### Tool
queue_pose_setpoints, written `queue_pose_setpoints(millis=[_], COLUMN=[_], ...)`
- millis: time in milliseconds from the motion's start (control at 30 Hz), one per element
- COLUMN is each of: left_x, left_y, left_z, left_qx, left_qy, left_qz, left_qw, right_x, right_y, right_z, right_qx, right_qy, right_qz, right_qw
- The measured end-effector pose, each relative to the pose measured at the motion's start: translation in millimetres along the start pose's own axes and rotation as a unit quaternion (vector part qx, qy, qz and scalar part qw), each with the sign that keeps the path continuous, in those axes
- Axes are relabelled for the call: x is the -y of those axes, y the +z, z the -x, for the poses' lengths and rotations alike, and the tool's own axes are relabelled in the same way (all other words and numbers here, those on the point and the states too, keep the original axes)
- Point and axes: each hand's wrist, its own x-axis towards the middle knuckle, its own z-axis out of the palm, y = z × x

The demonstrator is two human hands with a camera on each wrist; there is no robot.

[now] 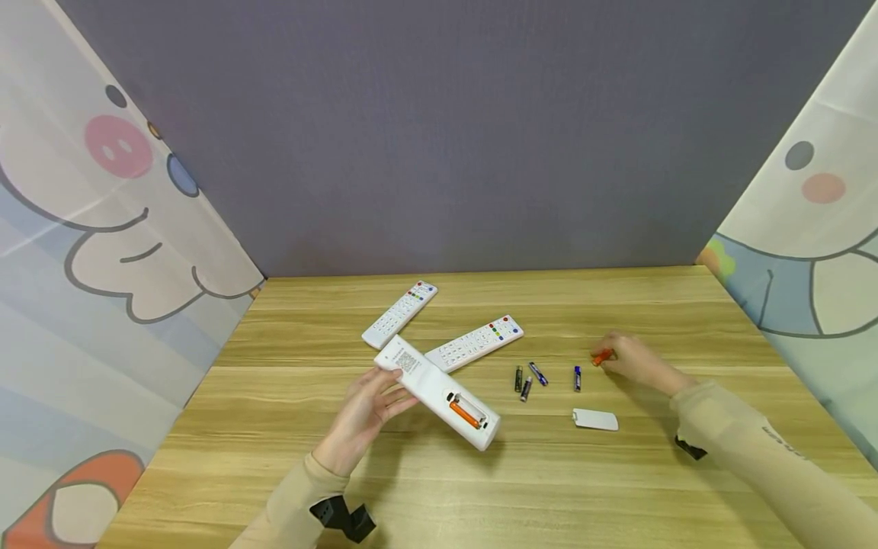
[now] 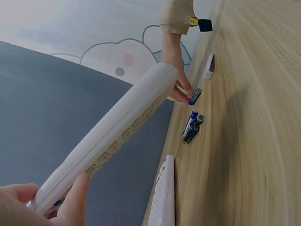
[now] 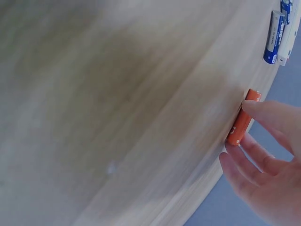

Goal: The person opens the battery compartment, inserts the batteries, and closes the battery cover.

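My left hand (image 1: pixel 363 415) grips a white remote control (image 1: pixel 427 379) by one end, its back turned up. The battery compartment stands uncovered, with one orange battery (image 1: pixel 465 414) in it and a bare slot beside that. In the left wrist view, the thumb and fingers hold the remote's near end, and its button side faces downward. On the right of the table, my right hand (image 1: pixel 634 362) pinches a second orange battery (image 3: pixel 243 120) between thumb and fingertips, close to the wood. A white battery cover (image 1: pixel 594 418) lies on the table, nearer than the right hand.
Two white remotes (image 1: pixel 400 314) (image 1: pixel 475 343) lie buttons up behind the held one. Between the hands are a blue battery (image 1: pixel 578 378), another blue battery (image 1: pixel 538 373) and two dark batteries (image 1: pixel 517 379) (image 1: pixel 526 389). A grey panel (image 1: pixel 480 152) stands along the table's back edge.
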Motion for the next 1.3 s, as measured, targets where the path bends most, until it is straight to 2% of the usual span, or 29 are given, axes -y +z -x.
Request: queue_pose_setpoints(millis=[467,900,1100,1300], left_x=[1.4,2.2,2.4,3.0], left_y=[0.8,2.1,3.1,3.5], left_z=[1.3,-0.2,-0.6,-0.1], left_qx=[0.000,-0.013,-0.017,-0.014], left_qy=[0.001,-0.002,-0.003,0.001], left_qz=[0.003,0.002,0.002,-0.006], left_qw=[1.0000,0.9999,0.9999,0.9999], right_x=[1.0,10.1,23.3,39.5], right_y=[1.8,-4.0,-5.4,-5.6], right_z=[0.6,7.0,9.7,11.8], right_qx=[-0.012,-0.026,-0.045,-0.063], right_qy=[0.000,0.016,0.022,0.017], right_qz=[0.022,-0.027,-0.039,-0.084], right_qw=[1.000,0.999,0.998,0.994])
